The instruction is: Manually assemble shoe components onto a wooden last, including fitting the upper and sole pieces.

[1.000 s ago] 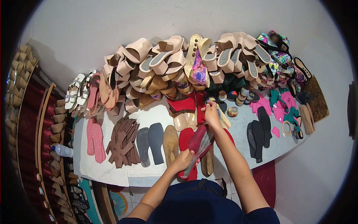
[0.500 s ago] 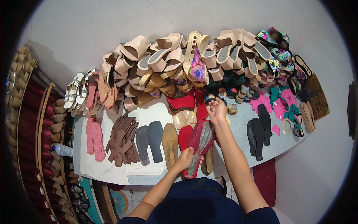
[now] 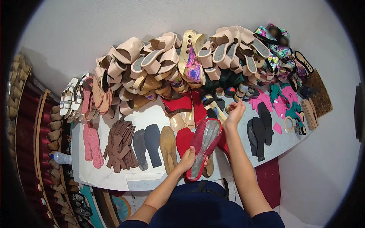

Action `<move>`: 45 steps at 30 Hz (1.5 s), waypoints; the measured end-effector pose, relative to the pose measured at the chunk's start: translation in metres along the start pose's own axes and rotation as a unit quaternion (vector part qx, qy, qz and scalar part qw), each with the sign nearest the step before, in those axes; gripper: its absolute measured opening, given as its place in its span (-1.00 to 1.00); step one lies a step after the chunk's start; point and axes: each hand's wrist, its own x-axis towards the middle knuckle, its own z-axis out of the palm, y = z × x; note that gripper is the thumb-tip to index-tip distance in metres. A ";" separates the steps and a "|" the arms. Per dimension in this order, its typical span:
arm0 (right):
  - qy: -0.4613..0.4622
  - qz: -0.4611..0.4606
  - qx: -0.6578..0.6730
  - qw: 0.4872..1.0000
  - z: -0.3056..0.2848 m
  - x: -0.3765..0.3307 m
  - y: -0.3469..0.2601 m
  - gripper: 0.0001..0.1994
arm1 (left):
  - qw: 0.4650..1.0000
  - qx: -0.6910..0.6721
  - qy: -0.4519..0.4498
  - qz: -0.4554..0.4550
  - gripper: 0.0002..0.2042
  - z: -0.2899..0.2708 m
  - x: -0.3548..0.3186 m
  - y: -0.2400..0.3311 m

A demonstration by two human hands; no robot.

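My left hand (image 3: 188,159) is closed around a red shoe upper (image 3: 194,173) shaped over a last, its streaked greyish underside facing up and its toe pointing away from me. To the right of the toe, my right hand (image 3: 235,114) is raised off the shoe with loosely bent fingers and nothing visible in them. Just left of the held shoe lie a red sole-shaped piece (image 3: 184,137) and a tan wooden last (image 3: 167,146). Another last is partly hidden under the held shoe.
Beige heeled sandals (image 3: 163,51) are piled along the wall. On the table (image 3: 110,182) sit brown straps (image 3: 122,146), pink insoles (image 3: 93,146), grey insoles (image 3: 153,142), black insoles (image 3: 260,136) and pink cutouts (image 3: 262,100). Wooden lasts (image 3: 55,135) fill a rack at left.
My right hand has moved a little right and down, away from the toe, and its fingers have turned. The shoe in my left hand has tilted slightly, showing more of its underside.
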 end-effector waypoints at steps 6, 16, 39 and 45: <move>-0.015 -0.486 -0.405 0.774 -0.016 -0.035 -0.019 -0.76 | 1.000 -0.008 0.023 -0.016 -0.28 0.011 0.000 -0.004; -0.095 -0.585 -0.387 0.706 -0.029 -0.037 -0.011 -0.74 | 0.997 0.013 0.066 -0.032 -0.28 0.027 -0.003 -0.022; -0.204 -0.043 -0.703 0.680 -0.230 0.101 -0.016 -0.11 | 0.973 -0.200 0.106 -0.050 -0.15 0.134 0.118 -0.080; -0.244 -0.013 -0.668 0.703 -0.235 0.119 -0.022 -0.09 | 0.975 -0.174 0.136 -0.004 -0.15 0.154 0.132 -0.100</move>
